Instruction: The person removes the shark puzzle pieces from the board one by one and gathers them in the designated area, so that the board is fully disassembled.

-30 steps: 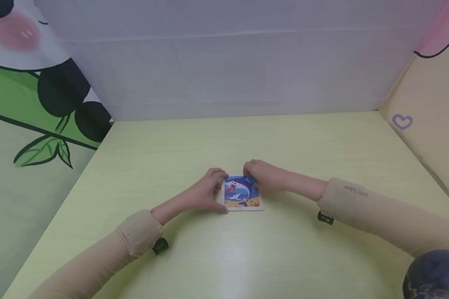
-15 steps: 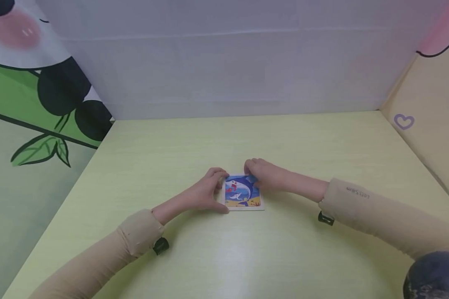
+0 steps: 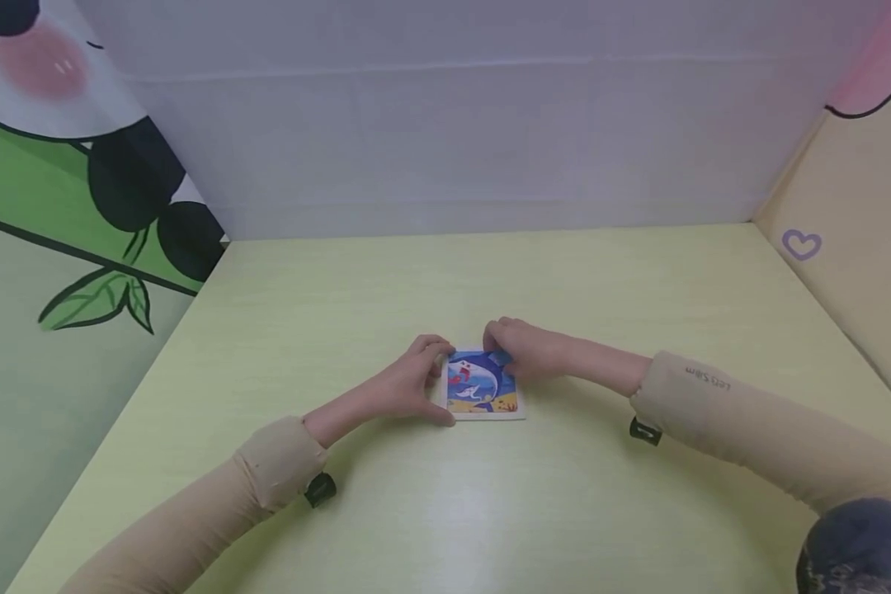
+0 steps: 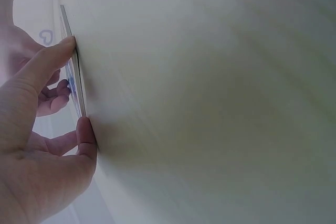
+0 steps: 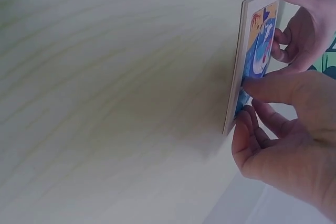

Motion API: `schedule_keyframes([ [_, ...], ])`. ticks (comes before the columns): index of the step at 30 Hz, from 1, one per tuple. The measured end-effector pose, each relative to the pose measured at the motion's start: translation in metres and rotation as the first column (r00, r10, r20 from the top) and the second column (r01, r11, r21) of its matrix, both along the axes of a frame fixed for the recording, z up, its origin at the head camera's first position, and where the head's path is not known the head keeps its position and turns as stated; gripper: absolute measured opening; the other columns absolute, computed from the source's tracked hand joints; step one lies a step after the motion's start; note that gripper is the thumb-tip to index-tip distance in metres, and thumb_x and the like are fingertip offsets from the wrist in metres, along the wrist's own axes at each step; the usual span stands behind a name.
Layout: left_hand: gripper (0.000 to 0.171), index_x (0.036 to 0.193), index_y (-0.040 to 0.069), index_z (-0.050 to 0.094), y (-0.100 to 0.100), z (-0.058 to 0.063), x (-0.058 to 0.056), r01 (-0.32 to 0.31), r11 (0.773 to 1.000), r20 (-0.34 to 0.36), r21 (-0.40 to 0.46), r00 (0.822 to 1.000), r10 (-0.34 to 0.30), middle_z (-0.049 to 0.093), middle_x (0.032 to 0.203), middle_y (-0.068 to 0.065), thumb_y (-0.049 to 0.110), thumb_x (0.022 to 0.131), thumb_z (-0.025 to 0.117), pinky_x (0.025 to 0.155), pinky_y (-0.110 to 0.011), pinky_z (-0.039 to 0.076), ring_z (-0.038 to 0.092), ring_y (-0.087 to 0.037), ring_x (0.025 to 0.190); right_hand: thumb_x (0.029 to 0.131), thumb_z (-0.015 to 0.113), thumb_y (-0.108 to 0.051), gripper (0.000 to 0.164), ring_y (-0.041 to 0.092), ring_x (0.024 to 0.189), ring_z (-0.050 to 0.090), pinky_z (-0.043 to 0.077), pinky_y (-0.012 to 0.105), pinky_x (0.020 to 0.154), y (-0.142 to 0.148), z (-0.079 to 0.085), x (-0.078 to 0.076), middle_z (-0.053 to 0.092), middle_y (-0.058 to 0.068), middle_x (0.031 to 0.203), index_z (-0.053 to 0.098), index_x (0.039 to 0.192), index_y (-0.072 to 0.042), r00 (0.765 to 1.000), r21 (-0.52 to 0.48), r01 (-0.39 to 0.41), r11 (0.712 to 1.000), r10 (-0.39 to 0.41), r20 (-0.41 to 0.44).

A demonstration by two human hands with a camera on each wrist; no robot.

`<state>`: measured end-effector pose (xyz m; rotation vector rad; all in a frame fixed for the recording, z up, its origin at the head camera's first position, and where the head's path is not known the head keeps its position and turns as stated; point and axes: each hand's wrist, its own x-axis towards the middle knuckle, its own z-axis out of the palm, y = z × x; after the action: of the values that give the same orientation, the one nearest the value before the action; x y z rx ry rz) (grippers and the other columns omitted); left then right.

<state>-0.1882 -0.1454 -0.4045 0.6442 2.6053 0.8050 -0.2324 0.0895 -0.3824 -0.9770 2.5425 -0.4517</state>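
A small square jigsaw puzzle [image 3: 475, 386] lies flat on the table, its blue picture of a whale set inside a pale wooden frame [image 5: 237, 72]. My left hand [image 3: 404, 384] spans the puzzle's left side, thumb at the near corner and fingers at the far corner, gripping the frame. At the far right corner my right hand [image 3: 529, 348] has its thumb and curled fingers around a lighter blue puzzle piece [image 5: 242, 99]. In the right wrist view the thumb [image 5: 262, 86] rests on the picture; the fingers partly hide that corner.
The pale yellow table [image 3: 445, 511] extends around the puzzle to a grey-white wall [image 3: 445, 148] at the back. Painted side panels stand left and right. A dark rounded object [image 3: 861, 544] shows at the lower right.
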Motion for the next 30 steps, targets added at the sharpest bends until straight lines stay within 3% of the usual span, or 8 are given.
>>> schedule_keyframes([
  [15,0.097,0.147,0.003,0.037,-0.0001,-0.0016,-0.0022,0.003,1.0,-0.001,0.003,1.0,-0.003,0.029,0.152,-0.012,0.028,0.069,0.089,0.093,-0.03,0.048,0.052,-0.019,0.109,0.089,0.066,-0.003,0.033,0.024,0.109,0.055,0.048,0.04,0.1,0.0032,-0.0027,0.001,0.06,0.01,0.115,0.056,0.12,-0.003,1.0,-0.045,-0.001,0.999,0.0,-0.027],
  [30,0.097,0.147,0.004,0.037,0.0003,-0.0036,-0.0044,-0.004,1.0,-0.003,-0.009,1.0,0.004,0.028,0.152,-0.011,0.029,0.069,0.089,0.094,-0.031,0.048,0.051,-0.019,0.109,0.088,0.071,-0.01,0.035,0.02,0.098,0.052,0.048,0.035,0.09,0.0002,-0.0055,-0.0024,0.059,0.006,0.103,0.055,0.119,-0.006,0.998,-0.033,-0.008,0.999,0.006,-0.058],
])
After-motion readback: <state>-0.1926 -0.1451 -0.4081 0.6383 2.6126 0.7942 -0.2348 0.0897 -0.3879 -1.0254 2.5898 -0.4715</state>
